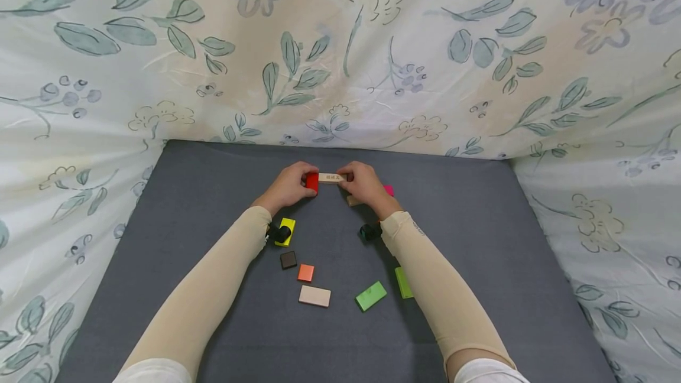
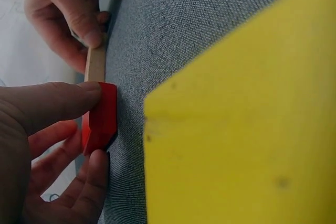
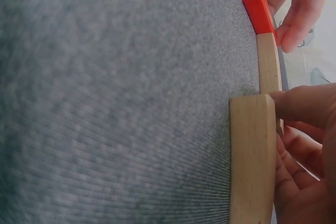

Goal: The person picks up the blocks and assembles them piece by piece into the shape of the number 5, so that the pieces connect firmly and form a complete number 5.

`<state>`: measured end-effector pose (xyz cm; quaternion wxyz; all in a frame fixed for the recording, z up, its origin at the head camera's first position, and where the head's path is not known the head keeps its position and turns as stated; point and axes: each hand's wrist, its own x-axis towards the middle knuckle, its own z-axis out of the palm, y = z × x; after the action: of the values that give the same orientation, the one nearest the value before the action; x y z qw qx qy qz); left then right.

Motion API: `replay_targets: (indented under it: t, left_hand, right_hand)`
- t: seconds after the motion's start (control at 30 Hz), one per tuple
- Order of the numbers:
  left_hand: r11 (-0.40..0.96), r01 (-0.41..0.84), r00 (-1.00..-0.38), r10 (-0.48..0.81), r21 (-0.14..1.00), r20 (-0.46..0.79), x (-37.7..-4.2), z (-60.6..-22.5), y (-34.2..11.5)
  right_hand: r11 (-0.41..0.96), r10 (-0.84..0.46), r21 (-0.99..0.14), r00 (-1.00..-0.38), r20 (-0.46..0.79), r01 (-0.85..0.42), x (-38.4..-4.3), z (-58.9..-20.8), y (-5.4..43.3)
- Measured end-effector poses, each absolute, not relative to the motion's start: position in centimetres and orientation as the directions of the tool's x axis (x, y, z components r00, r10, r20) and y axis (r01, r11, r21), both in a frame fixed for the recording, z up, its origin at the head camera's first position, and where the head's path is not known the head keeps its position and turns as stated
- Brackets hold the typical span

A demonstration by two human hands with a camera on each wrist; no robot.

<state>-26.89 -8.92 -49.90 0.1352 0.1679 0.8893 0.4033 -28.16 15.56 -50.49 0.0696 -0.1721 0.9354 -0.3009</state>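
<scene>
Near the far edge of the grey cloth, my left hand (image 1: 287,187) pinches a red block (image 1: 313,184) between thumb and fingers. The red block stands crosswise, touching the left end of a plain wooden block (image 1: 328,178) with printed characters on it. My right hand (image 1: 366,184) pinches that wooden block near its right end, thumb on the near side. In the right wrist view, a second wooden block (image 3: 252,156) lies just in front of the right fingers. A pink block (image 1: 389,190) shows partly from behind the right hand.
Nearer lie a yellow block (image 1: 287,224) beneath the left wrist camera, a black block (image 1: 288,260), an orange block (image 1: 305,272), a pale block (image 1: 314,296) and a green block (image 1: 370,296). The right forearm partly covers a lime block (image 1: 403,282). Floral fabric (image 1: 340,75) walls the cloth's far edge.
</scene>
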Motion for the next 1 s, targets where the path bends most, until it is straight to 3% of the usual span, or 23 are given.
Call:
replay_targets:
  t: [0.43,0.57,0.77,1.0]
  left_hand:
    - [0.627,0.226,-0.906,0.417,0.746,-0.076,-26.7,-49.3,-9.0]
    - [0.669,0.333,-0.886,0.463,0.665,-0.023,-26.3,-48.6,-8.8]
    - [0.698,0.496,-0.799,0.6,0.516,-0.042,-25.7,-47.3,-7.8]
    - [0.717,0.563,-0.756,0.648,0.412,-0.093,-25.3,-46.9,-7.4]
  right_hand:
    - [0.739,-0.356,-0.622,-0.934,-0.033,-0.259,-28.1,-50.4,15.7]
    - [0.731,-0.333,-0.637,-0.943,-0.017,-0.246,-27.7,-49.8,16.3]
    - [0.734,-0.281,-0.637,-0.959,0.03,-0.235,-27.2,-47.9,18.7]
    - [0.743,-0.226,-0.649,-0.974,-0.012,-0.165,-27.0,-47.2,23.1]
